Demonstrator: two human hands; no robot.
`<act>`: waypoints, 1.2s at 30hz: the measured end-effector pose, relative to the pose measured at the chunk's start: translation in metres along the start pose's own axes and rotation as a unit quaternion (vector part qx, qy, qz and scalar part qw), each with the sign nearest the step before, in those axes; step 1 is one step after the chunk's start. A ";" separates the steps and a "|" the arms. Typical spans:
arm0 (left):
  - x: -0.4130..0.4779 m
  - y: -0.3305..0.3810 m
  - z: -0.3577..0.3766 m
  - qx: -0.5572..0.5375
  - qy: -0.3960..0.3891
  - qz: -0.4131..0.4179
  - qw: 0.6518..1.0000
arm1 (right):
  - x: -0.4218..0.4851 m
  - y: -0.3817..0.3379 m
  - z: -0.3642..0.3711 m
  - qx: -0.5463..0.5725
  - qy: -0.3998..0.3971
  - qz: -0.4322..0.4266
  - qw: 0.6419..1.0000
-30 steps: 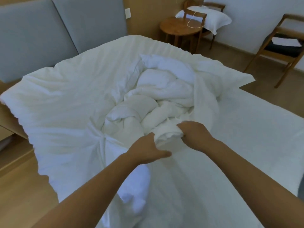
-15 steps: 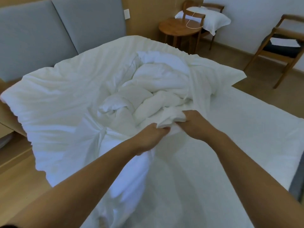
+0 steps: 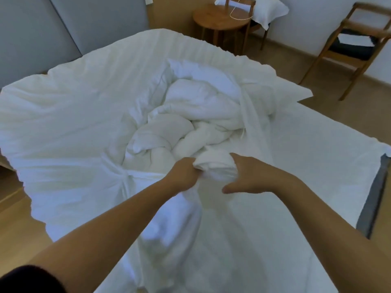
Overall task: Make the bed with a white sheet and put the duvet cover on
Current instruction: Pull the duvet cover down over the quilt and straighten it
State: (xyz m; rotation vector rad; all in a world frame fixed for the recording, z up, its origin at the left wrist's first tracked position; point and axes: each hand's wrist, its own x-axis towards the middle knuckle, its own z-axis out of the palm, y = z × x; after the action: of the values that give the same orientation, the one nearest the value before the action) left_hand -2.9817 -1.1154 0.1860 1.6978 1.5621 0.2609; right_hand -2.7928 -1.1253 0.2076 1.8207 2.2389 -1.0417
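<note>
**Head view.** A crumpled duvet lies heaped near the middle of the bed and serves as the reference for every position below.

- **Duvet cover:** To the left of the heap and beyond it, toward the grey headboard, the duvet cover spreads as a wrinkled white layer. Its left edge hangs over the wooden floor.
- **White sheet:** The white sheet lies flat on the mattress, to the right of the heap and in front of it.
- **Rolled fold:** A rolled fold of white cloth sits at the heap's near edge, between the two hands.
- **Left hand:** The left hand is just left of that fold. Its fingers are curled tight into the cloth, gripping it.
- **Right hand:** The right hand is just right of the fold and is spread wide. The index finger rests against the fold's upper right side, and the thumb stretches out below it.
- **Furniture:** Beyond the heap to the right stands a round table, with a pillow on a chair behind it. A second chair with a dark seat stands farther right.
- **Sleeve:** A dark sleeve shows on the left arm, well in front of the heap.
</note>
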 end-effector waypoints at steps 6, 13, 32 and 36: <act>-0.014 -0.019 -0.021 -0.321 -0.003 -0.074 0.944 | 0.062 -0.024 0.018 -0.043 0.097 -0.071 0.992; -0.022 -0.033 -0.020 0.223 -0.069 -0.050 0.971 | 0.050 -0.032 0.031 0.008 0.016 -0.050 0.999; -0.036 -0.039 0.059 -0.073 -0.242 -0.035 0.967 | -0.027 0.081 0.056 -0.254 -0.123 0.115 0.952; -0.027 -0.106 0.033 -0.024 -0.081 -0.097 0.992 | -0.014 0.071 0.086 -0.237 -0.130 0.104 0.957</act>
State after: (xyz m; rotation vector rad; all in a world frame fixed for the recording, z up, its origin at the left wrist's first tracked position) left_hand -3.0456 -1.1619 0.1039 1.4798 1.5734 0.0579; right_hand -2.7556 -1.1789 0.1157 1.5621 1.8852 -0.5961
